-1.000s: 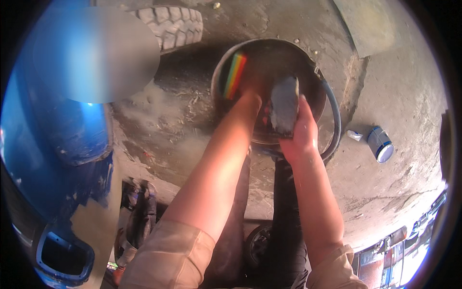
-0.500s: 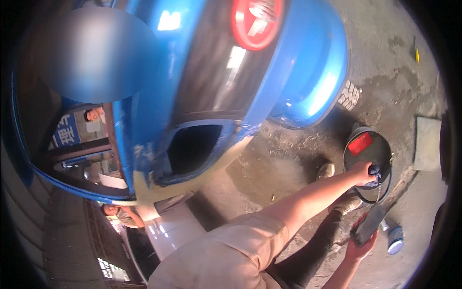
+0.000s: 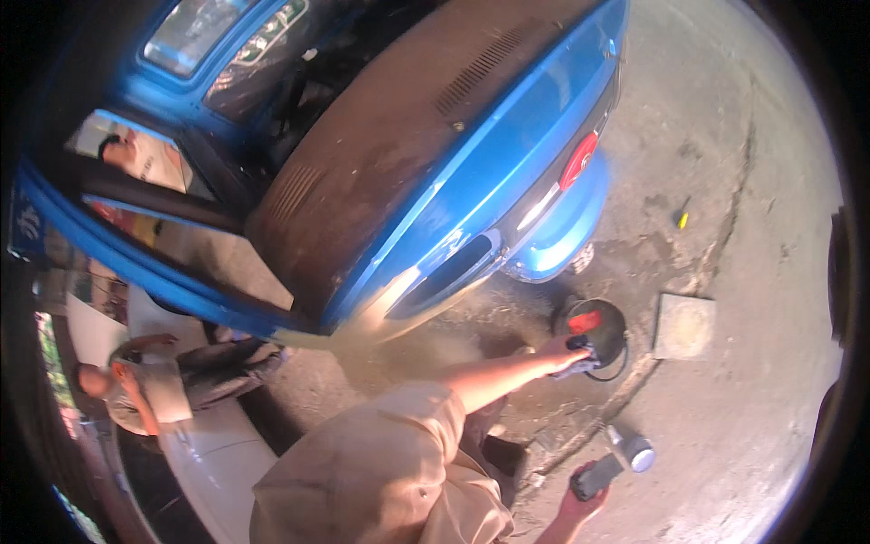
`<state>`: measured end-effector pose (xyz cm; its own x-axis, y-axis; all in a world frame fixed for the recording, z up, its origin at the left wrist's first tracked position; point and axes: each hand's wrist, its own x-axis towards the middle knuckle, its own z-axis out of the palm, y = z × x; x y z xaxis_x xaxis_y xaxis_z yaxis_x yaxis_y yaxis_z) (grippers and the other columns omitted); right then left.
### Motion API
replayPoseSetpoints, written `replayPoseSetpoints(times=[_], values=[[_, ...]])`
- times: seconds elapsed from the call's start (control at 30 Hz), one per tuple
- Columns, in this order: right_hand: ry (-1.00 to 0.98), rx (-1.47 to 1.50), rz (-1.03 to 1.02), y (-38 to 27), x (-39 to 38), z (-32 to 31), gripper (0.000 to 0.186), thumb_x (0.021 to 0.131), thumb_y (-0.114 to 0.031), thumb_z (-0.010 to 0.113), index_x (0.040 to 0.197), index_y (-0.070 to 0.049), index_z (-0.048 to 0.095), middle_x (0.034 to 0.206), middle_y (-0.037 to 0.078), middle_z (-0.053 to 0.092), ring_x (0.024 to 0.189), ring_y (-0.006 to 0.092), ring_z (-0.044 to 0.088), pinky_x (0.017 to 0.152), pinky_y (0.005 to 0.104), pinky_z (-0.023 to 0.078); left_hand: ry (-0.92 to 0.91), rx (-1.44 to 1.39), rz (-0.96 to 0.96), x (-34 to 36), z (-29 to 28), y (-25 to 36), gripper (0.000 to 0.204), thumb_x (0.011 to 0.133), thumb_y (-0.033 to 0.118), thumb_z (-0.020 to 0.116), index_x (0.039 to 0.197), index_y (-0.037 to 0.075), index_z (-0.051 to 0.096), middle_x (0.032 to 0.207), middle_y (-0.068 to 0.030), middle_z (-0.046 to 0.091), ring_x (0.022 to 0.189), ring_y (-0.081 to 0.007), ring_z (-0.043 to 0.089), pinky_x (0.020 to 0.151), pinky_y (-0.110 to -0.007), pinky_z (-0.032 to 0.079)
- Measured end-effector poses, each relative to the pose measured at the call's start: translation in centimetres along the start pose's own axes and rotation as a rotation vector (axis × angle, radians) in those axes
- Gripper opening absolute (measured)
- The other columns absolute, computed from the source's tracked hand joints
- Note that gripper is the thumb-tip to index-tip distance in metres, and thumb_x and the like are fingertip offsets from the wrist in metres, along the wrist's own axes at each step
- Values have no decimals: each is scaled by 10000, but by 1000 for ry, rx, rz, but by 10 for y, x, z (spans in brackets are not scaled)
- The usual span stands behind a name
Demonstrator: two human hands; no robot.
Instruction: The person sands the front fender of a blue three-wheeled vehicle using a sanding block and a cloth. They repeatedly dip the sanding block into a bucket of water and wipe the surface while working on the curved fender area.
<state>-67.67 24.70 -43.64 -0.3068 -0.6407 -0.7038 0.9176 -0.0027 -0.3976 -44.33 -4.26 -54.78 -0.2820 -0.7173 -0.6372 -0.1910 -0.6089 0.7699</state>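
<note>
Down on the concrete floor (image 3: 743, 426), right of the blue car (image 3: 453, 172), sits a black bucket (image 3: 605, 319) with something red inside. Left hand (image 3: 564, 351) is closed on a wet cloth at its near rim. Right hand (image 3: 580, 501), nearer, is clamped on a dark sponge block (image 3: 596, 475). A small can (image 3: 634, 451) lies just right of it, and a square slab (image 3: 684, 326) sits right of the bucket.

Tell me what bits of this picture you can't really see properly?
- Inside the black bucket, head view: too small, and the left hand with a cloth covers part.
- Dark flat thing in the right hand: too small to name.
- Right forearm: cut off by the bottom edge.
</note>
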Motion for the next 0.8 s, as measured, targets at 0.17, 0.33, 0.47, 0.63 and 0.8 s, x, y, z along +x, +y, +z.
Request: replayPoseSetpoints(times=[0.17,0.33,0.47,0.63,0.8], values=[[-4,2,-7,15,-57,-3,505,1026,-338,543,1420,-30,606,1183,178,707,1084,329,681,923,470,567,42,-135,150,-73,-46,35,561,921,428,828,1314,48,704,1211,-127,777,1105,-235,728,990,-403,559],[-13,10,-121,33,-106,-55,523,1037,-403,509,1421,-61,604,1178,167,701,1030,315,670,869,458,571,223,16,296,-180,-101,62,675,883,494,838,1353,36,678,1302,-180,737,1205,-303,703,1031,-424,548],[20,92,-201,62,-153,-148,470,1034,-395,511,1339,-65,646,1109,160,718,967,326,691,848,474,578,267,280,323,-254,-153,85,684,869,455,846,1394,59,661,1315,-173,740,1219,-315,707,1050,-414,545],[431,180,-274,129,-229,-306,460,1042,-459,452,1219,-86,656,972,130,712,812,339,683,744,494,580,126,549,666,-338,-212,123,522,882,274,874,1296,17,684,1193,-144,762,1087,-233,726,951,-370,566],[600,202,-301,229,-334,-432,368,1041,-419,474,1179,-113,625,904,112,673,786,337,670,642,520,562,146,1065,922,-436,-261,202,494,861,194,883,1271,5,682,1163,-158,747,1068,-255,721,938,-381,567]])
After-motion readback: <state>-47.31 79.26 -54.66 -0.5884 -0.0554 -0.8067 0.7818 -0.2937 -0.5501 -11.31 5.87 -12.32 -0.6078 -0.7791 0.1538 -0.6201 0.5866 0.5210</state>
